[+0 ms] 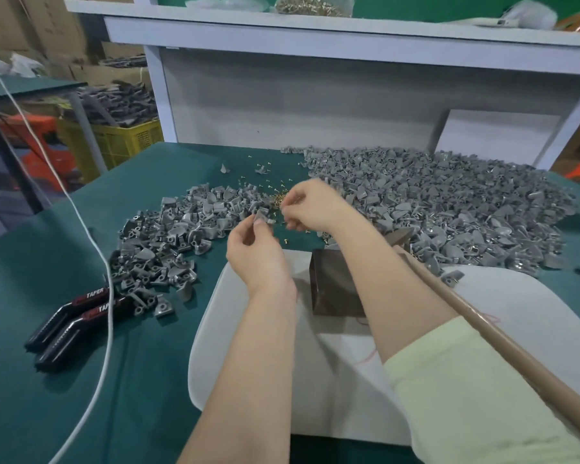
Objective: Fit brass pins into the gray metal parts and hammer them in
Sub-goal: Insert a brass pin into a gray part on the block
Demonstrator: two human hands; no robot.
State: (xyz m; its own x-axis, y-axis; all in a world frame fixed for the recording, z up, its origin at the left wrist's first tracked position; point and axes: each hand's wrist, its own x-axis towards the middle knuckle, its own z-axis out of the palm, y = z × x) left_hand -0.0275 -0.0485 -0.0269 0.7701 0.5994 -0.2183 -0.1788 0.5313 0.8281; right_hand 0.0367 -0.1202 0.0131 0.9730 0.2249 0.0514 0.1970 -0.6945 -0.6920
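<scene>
Left grip (255, 252) pinches a gray part (261, 216) just beyond the dark block (335, 283). Right grip (312, 205) curls at the brass pins (278, 199) beyond that block; I cannot tell whether it holds one. A tiny pin, fumbled, could drop among the loose parts (449, 209).

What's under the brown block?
The brown block rests on a pale pad lying on the green table. The right forearm covers part of the block's right side.

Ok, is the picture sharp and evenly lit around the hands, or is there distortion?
Head view: light soft and even, no glare; the wide angle bends the shelf; left hand, its pinched gray part, right hand and brass pins look slightly soft.
</scene>
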